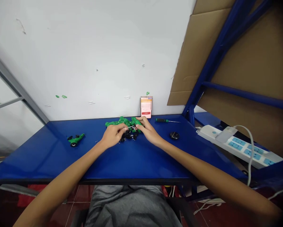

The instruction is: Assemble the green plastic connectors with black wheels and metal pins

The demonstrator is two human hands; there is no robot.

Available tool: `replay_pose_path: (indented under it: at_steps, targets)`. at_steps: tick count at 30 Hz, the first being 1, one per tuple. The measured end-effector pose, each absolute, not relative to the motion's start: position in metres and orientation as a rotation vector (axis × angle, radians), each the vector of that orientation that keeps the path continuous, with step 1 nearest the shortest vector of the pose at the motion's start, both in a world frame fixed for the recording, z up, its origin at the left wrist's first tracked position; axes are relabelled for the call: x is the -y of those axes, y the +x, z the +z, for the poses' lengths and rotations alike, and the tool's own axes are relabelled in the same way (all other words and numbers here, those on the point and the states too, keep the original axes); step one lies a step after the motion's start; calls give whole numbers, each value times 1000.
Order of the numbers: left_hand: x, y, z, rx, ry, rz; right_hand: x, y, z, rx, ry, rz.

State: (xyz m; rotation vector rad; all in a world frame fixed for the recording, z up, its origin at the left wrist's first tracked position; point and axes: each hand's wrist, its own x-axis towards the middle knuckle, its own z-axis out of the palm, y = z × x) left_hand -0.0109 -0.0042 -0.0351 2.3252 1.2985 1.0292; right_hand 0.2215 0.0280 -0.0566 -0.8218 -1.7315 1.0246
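Note:
Above the middle of the blue table, my left hand is closed in a pinch on a thin silver rod. My right hand grips a green plastic toy part, and the rod points toward it. Whether the rod touches this part I cannot tell. Behind and between the hands lies a heap of green toy parts. Small black pieces and a few loose pins are scattered just below. To the far left stands a green toy vehicle with black wheels, apart from both hands.
A screwdriver with a green and black handle lies right of the hands. Nearer is a small black rounded object. A phone leans against the wall. A white power strip sits beyond the right edge of the table.

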Motion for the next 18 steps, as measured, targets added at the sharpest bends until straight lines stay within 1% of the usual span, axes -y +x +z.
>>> replay_pose_path:
  at_steps: [2, 4, 7, 11, 15, 18]
  targets:
    - [1, -11, -34, -1165, 1993, 980, -26, 222, -56, 1789, -815, 929]
    - [-3, -14, -34, -1044, 1638, 858, -23, 223, -54, 1854, -813, 831]
    - [-8, -18, -35, -928, 1358, 829, -21, 225, -52, 1921, -822, 726]
    - [-13, -20, -38, -883, 1302, 1070, -26, 225, -53, 1820, -842, 771]
    - [-14, -19, -40, -893, 1405, 1181, -37, 225, -58, 1610, -882, 1003]
    - [-14, -17, -41, -866, 1530, 1268, -41, 225, -57, 1472, -882, 1114]
